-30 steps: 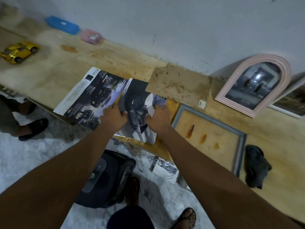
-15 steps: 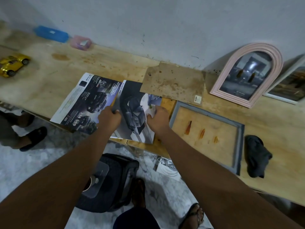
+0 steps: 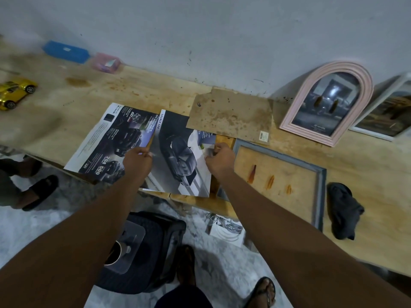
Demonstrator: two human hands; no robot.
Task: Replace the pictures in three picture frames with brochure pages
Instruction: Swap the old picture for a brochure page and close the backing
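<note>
A: Task thing first?
B: Brochure page [image 3: 182, 156], glossy, dark car print. Centre of frame, flat at the table's [image 3: 378, 170] near edge. The rest of the brochure [image 3: 111, 138] lies open just left of it. Joined or loose at the fold, can't tell.
A: Hands?
B: Left hand [image 3: 136, 162] has its fingers curled at the fold, pinching the page's left edge. Right hand [image 3: 220, 160] pinches the right edge. Holding both sides probably keeps the thin paper taut while freeing or lifting it.
A: Headed where?
B: Likely the grey frame [image 3: 321, 196], a rectangle lying flat just right of the right hand. It's empty, bare wood shows through. The stained brown backing board [image 3: 231, 116] lies off it just above, one corner over the page's upper right.
A: Other frames?
B: Pink arched frame [image 3: 368, 92], ribbed moulding, leans on the wall at upper right with a car print inside. White frame [image 3: 373, 133] beside it is cut off and blurred.
A: Rest?
B: Rough stained plywood table. Crumpled dark cloth [image 3: 343, 210] right of the grey frame. Shiny yellow toy car [image 3: 15, 92] far left.
</note>
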